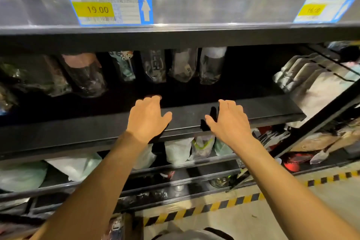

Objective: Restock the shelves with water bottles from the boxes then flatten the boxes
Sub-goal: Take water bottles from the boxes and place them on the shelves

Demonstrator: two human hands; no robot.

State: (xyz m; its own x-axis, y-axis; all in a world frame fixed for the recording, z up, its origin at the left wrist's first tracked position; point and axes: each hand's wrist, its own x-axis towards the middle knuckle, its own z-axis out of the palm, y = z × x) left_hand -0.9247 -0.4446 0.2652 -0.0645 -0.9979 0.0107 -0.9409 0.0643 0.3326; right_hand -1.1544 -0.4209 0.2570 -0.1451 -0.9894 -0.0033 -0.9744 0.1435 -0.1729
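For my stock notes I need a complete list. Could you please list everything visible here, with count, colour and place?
price labels: two, yellow on blue-white, upper shelf rail
wrapped bottles: at least six, clear wrap, back of middle shelf
middle shelf: one, black, centre
pouches: several, grey-beige, hanging at right
bags: several, white, lower shelf
striped tape: one line, yellow-black, floor
left hand: one, at middle shelf's front edge, holds nothing
right hand: one, same edge, holds nothing

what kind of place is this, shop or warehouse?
Likely a retail store aisle: price tags along the dark shelving, wrapped bottles lined in rows, hazard tape on the floor.
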